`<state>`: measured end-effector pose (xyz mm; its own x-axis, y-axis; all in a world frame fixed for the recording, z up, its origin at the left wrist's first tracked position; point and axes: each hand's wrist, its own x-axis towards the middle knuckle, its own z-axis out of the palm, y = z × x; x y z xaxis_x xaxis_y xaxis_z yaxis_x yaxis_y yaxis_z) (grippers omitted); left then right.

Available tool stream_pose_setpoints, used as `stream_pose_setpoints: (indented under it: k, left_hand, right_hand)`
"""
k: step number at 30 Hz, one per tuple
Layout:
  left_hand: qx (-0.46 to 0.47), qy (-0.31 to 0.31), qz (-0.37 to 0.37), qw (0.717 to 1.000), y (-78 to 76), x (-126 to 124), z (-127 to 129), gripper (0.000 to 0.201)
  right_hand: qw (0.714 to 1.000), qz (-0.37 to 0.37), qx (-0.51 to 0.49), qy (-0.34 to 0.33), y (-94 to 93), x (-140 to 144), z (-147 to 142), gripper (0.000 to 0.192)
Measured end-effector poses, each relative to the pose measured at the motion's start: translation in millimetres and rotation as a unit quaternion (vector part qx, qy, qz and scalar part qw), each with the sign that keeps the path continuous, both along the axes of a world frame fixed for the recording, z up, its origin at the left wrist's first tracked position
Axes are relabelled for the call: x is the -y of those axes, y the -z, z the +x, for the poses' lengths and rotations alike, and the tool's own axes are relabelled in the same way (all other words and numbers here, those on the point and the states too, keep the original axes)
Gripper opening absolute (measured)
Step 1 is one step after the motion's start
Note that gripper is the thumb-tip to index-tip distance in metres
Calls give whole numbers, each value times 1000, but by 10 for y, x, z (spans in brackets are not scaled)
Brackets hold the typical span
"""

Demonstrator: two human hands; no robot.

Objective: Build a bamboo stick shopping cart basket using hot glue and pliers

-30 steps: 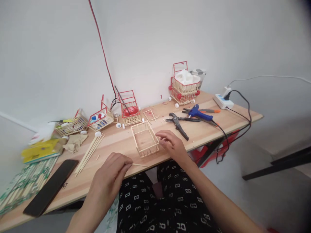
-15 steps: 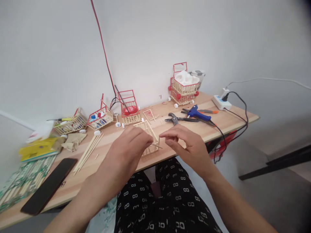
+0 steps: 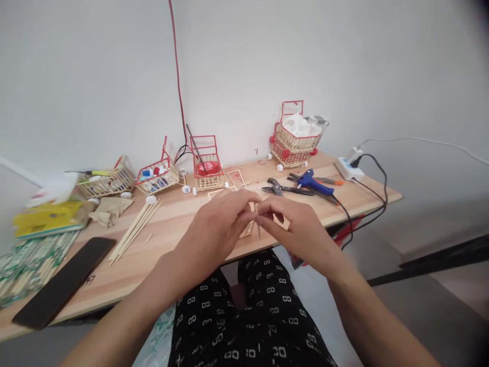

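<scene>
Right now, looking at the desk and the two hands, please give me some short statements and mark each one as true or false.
1. Both hands meet over the bare wooden basket. True: the left hand and right hand touch at the fingertips there.
2. The blue glue gun is in the right hand. False: it lies on the table.
3. A black phone lies near the table's left front edge. True.
4. The pliers lie left of the phone. False: they lie far to its right, beside the glue gun.
</scene>
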<state>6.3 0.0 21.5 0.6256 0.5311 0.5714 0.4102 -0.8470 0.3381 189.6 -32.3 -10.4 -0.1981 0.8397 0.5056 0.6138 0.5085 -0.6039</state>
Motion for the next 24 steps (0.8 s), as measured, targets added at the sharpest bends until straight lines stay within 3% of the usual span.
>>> stream_pose_setpoints:
  k: [4,8,11,17,21,24]
  left_hand:
    - [59,-51,-36,996,82,-216,-140,18]
    - [120,-130,-71,982,341,-556,-344,12]
    - [165,-172,-93,967,530,-634,-494,14]
    - [266,-261,-150,916,976,-216,-650,14]
    - [230,-251,-200,919,1334,54,-599,13]
    - [208,-251,-176,929,1458,133,-568,13]
  right_hand:
    - [998,-12,-10,59,-33,-57,-20,7]
    - [997,-6,24,71,0,-102,-57,15]
    - [995,8,37,93,23,-61,-92,21]
    - [994,18,-14,103,201,59,-116,15]
    - [990,-55,-44,122,437,32,-148,14]
    - [989,-78,-19,125,580,4,-182,13]
